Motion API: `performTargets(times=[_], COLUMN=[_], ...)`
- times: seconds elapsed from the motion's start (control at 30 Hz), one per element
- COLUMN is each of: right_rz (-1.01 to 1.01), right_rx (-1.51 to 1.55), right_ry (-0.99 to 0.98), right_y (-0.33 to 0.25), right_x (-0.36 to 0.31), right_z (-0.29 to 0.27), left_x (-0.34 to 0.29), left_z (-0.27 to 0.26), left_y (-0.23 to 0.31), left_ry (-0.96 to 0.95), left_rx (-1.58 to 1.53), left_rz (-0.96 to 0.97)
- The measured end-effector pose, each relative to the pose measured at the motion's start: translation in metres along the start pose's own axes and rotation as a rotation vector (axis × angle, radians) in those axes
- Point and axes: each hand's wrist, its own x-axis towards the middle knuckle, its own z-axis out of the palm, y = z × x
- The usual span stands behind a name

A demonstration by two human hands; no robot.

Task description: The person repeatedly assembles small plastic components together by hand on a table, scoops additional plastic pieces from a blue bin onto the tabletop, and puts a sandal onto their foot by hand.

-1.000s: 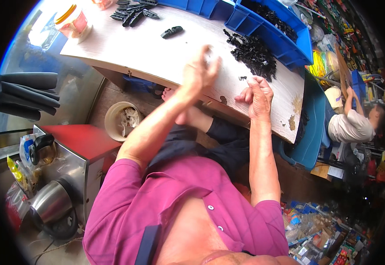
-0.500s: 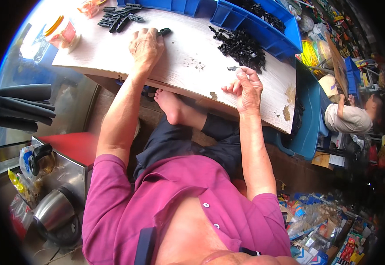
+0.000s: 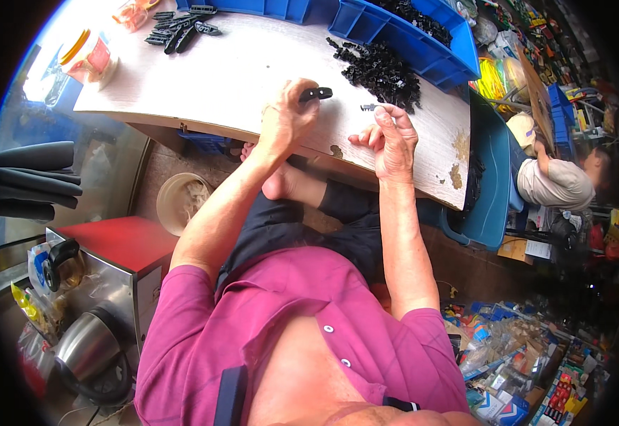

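Above the middle of the table (image 3: 217, 78), my left hand (image 3: 288, 117) is closed round a dark elongated plastic part (image 3: 316, 94) whose end juts out toward the right. My right hand (image 3: 393, 145) pinches a small black toothed plastic piece (image 3: 368, 108) between thumb and forefinger, a short way to the right of the dark part. The two pieces are apart. Beyond my right hand lies a heap of small black plastic pieces (image 3: 380, 71). Several dark elongated parts (image 3: 178, 30) like the one in my left hand lie in a pile at the far left.
Blue bins (image 3: 409, 42) line the table's far edge, one holding more black pieces. A plastic jar (image 3: 88, 60) with a yellow rim stands at the left. A teal tub (image 3: 485, 192) adjoins the right edge. A bucket (image 3: 182, 202) is on the floor. Another person (image 3: 558, 177) sits at the far right.
My left hand has moved right from near the far-left pile, bringing the dark elongated part close to my right hand. The right hand keeps its pinch on the small piece.
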Motion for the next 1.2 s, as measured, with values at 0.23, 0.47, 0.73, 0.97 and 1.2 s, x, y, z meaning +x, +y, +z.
performTargets(times=[0.23, 0.47, 0.73, 0.97, 1.2], right_rz=[0.005, 0.027, 0.024, 0.023, 0.002], right_rx=[0.006, 0.021, 0.008, 0.039, 0.093], right_ry=[-0.004, 0.025, 0.031, 0.055, 0.031], right_y=[0.001, 0.003, 0.002, -0.001, -0.006], right_x=[0.000, 0.002, 0.002, 0.001, -0.003], right_z=[-0.003, -0.005, -0.004, 0.005, 0.005], left_x=[0.016, 0.037, 0.040, 0.016, -0.014], left_z=[0.008, 0.009, -0.002, -0.008, 0.025], left_y=[0.008, 0.013, 0.007, 0.000, 0.024], left_ry=[-0.117, -0.431, -0.516, -0.173, -0.346], left_rx=[0.545, 0.623, 0.593, 0.470, -0.551], left_rz=[0.269, 0.307, 0.398, 0.550, -0.266])
